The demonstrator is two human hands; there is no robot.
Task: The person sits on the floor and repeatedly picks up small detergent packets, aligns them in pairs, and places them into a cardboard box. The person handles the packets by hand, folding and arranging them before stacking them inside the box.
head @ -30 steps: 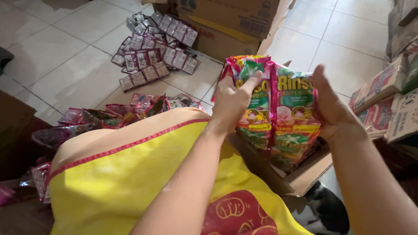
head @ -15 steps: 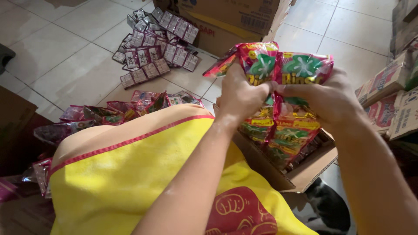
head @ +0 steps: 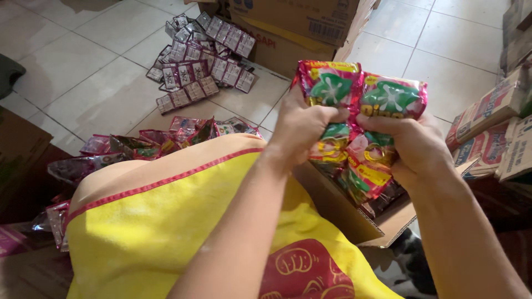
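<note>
Centre-right of the frame, left hand and right hand clenched a crinkled, glossy strip of sachets above an open cardboard box.

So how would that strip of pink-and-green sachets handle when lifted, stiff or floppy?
Probably floppy: the sachet strip bends and hangs where the left hand and right hand bunch it. Likely light. The glossy film may be slippery.
</note>
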